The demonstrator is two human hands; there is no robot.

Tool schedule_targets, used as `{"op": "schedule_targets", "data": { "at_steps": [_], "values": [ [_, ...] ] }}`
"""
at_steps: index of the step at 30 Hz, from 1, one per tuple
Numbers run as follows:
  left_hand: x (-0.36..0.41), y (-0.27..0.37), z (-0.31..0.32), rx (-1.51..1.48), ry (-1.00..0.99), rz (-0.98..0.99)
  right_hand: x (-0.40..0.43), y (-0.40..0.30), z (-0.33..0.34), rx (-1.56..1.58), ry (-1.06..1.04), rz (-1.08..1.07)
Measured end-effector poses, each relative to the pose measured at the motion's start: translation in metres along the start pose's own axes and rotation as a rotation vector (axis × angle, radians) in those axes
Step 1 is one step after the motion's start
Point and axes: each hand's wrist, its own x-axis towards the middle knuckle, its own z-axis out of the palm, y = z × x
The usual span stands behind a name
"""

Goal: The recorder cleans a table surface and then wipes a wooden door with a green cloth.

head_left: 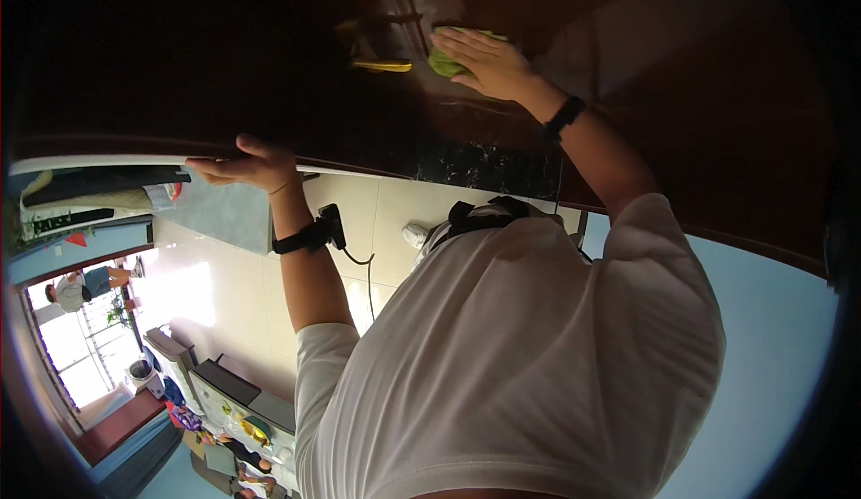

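My right hand [485,65] lies flat on a green cloth [444,64], pressing it against a glossy dark brown surface [323,109]. Just left of the cloth is a narrow yellow item [383,66], too dim to name. Farther left, my left hand [252,165] is at the pale-trimmed edge [343,171] of that surface. Its thumb points up over the edge and its fingers stretch left, holding nothing that I can see. Both wrists carry black straps; the left one bears a small black device [331,226] with a cable.
A black marbled strip [488,165] runs along the front edge. Below are pale floor tiles [356,196] and a grey panel or mat [222,213]. A person [84,289] stands near a bright window; other people [252,469] are at the lower left. A light blue wall [746,337] is at right.
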Motion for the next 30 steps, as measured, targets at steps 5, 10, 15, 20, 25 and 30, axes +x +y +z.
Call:
{"op": "schedule_targets", "data": {
  "at_steps": [5, 10, 15, 20, 25, 30],
  "values": [
    [0.006, 0.006, -0.001, 0.015, -0.015, -0.028, -0.105, 0.040, -0.024, -0.237, 0.072, 0.211],
    [0.004, -0.004, 0.001, 0.080, 0.004, -0.029, -0.218, 0.077, -0.049, -0.375, -0.242, 0.634],
    [0.008, -0.002, -0.008, 0.138, -0.034, -0.153, -0.333, 0.124, -0.023, -0.477, 0.322, 0.839],
    [0.007, 0.010, -0.001, 0.147, -0.042, -0.192, -0.269, 0.093, -0.030, -0.172, 0.697, 1.108],
    [0.006, 0.004, -0.004, 0.129, -0.054, -0.211, -0.224, 0.080, 0.036, 0.016, 0.843, 1.110],
    [0.006, 0.006, -0.007, 0.049, -0.029, -0.157, -0.159, 0.039, 0.095, -0.241, 0.599, 0.710]
  ]
}}
